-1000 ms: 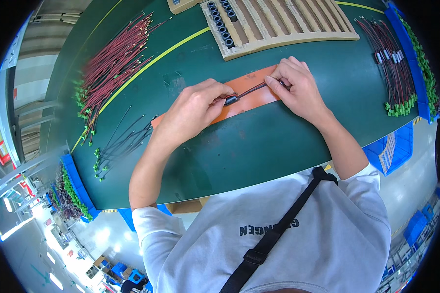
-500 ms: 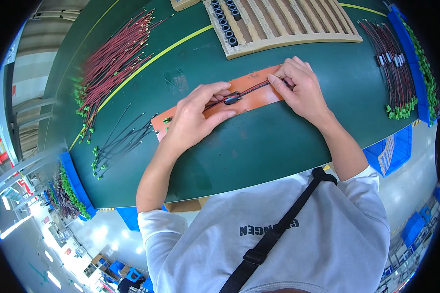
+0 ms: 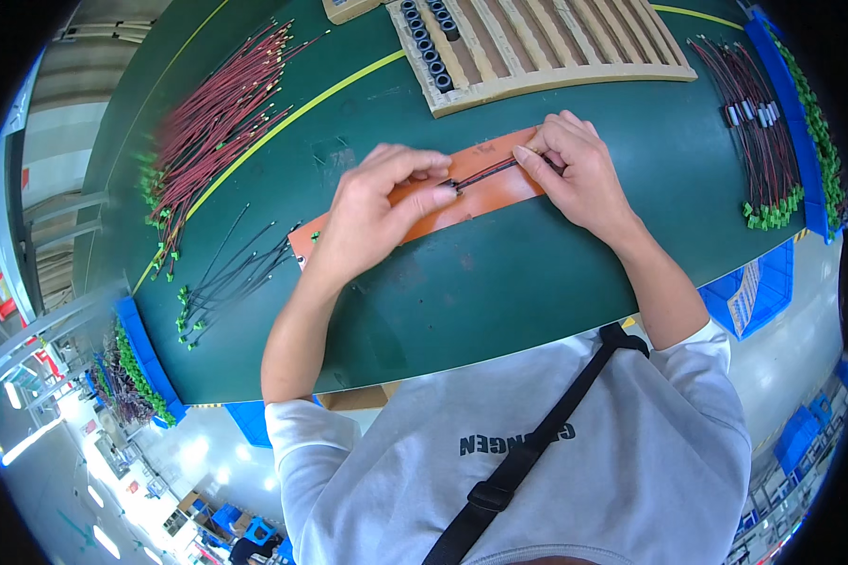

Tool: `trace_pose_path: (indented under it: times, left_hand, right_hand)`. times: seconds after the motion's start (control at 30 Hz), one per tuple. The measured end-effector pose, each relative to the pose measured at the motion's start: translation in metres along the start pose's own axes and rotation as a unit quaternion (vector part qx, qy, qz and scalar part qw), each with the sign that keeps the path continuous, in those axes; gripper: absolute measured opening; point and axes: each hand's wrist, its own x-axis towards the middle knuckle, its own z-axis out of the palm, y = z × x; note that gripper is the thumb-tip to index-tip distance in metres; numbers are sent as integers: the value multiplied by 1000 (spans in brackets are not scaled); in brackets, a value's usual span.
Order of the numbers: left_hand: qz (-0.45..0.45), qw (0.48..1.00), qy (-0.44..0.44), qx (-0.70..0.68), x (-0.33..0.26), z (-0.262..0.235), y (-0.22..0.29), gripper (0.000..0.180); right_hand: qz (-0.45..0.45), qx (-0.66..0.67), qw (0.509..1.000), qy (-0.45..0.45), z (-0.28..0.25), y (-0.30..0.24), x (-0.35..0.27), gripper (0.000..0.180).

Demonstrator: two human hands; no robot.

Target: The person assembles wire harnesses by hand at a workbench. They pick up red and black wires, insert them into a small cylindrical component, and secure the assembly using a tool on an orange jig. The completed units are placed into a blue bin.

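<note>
An orange board (image 3: 490, 196) lies slantwise on the green table. Thin red and black wires (image 3: 485, 172) run along it between my hands. My left hand (image 3: 372, 207) is closed over the board's middle, with thumb and fingers around a small black cylindrical core (image 3: 455, 185) on the wires. Most of that core is hidden by the fingers. At the board's right end my right hand (image 3: 579, 174) pinches the wires, and their ends are hidden in its grip. A green connector (image 3: 315, 236) shows at the board's left end.
Red wires (image 3: 221, 118) with green connectors lie at far left, and several black wires (image 3: 240, 268) nearer. A cardboard tray (image 3: 556, 77) with black rings stands at the back. Wire bundles with white cylinders (image 3: 752, 114) lie at right, beside a blue bin (image 3: 801, 141).
My left thumb and fingers have closed over the black core, which showed plainly before. The left hand has turned and shifted slightly. My right hand has stayed put.
</note>
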Motion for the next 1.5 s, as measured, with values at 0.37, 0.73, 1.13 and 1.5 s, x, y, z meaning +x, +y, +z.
trace_pose_path:
  times: [0.37,0.73,1.13,1.5]
  left_hand:
    - [-107,964,-245,-9,79,19,12,19]
    - [-139,943,-296,-57,99,20,6,21]
    - [28,999,-5,33,-3,-6,4,43]
    - [70,992,99,-38,-47,8,-21,41]
  right_hand:
    - [19,82,996,11,-1,4,-1,20]
    - [101,182,978,34,-1,7,4,21]
    - [48,249,964,76,-3,-19,7,15]
    - [176,503,845,44,12,-55,34,19]
